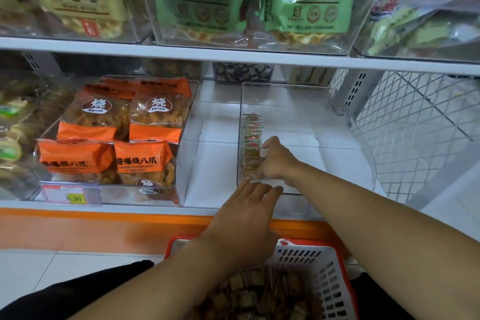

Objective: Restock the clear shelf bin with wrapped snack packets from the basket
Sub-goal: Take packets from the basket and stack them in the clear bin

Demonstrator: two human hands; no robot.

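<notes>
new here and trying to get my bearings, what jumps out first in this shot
The bright orange snack bags fill the bin at lower left. At centre, the right hand presses a row of small wrapped packets against the left wall of the nearly bare clear bin, with the left hand open at its front edge. Below, a red-rimmed white basket holds more packets.

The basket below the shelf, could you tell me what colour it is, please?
Red rim with white slotted walls; the head view shows it.
</notes>
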